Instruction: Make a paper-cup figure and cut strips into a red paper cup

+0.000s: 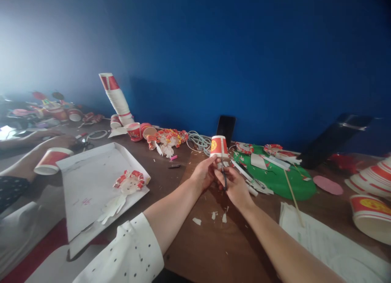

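The paper cup (219, 146) is held by the left hand (204, 173), at its fingertips. The right hand (236, 186) grasps scissors (225, 180) against it; right of this grip lies a green sheet (295, 188).

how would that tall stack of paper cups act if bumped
The tall stack of paper cups would probably tip easily, being narrow for its height. It is likely fairly light, since it seems to be just nested cups. With no tape or tie visible, the cups might separate if it fell.
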